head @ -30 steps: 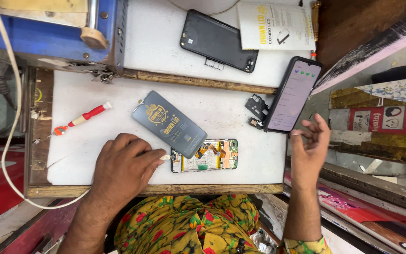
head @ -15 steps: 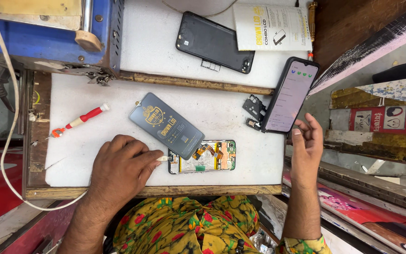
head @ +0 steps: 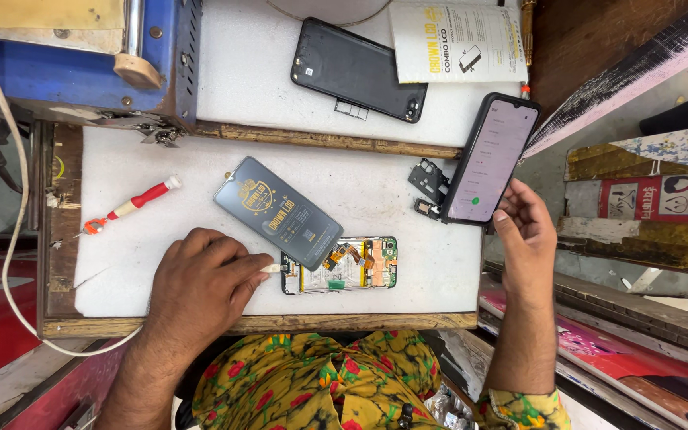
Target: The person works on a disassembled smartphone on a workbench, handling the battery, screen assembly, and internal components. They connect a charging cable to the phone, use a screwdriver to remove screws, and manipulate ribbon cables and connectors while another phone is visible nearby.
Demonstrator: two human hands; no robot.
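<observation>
- My left hand [head: 201,283] lies palm down near the near edge of the white work mat [head: 376,191], fingers curled narrow, fingertips pinching a small pale bit I cannot identify against the left end of the opened phone [head: 340,265].
- That opened phone lies along the mat's near edge, back off, battery and orange flex cables showing.
- A replacement screen [head: 278,212] with a dark printed film rests tilted over the phone's left end, touching it.
- My right hand [head: 525,235] is at the mat's right edge, fingers loosely open, thumb close to the lit phone [head: 491,159] that leans there; I cannot tell whether it grips or only touches.
- I judge the step to be steadying the open phone while consulting the lit one; the next move calls for a gentle hold, since the flex cables look fragile.
- Two small black cover pieces [head: 428,187] sit just left of the lit phone.
- A red-handled screwdriver [head: 133,205] lies toward the mat's left edge, well apart.
- Farther off: a dark phone [head: 357,69] face down, a printed packet [head: 455,40], a blue machine [head: 81,60] at the far left corner.
- A white cable [head: 9,231] loops past the left edge, near my forearm.
</observation>
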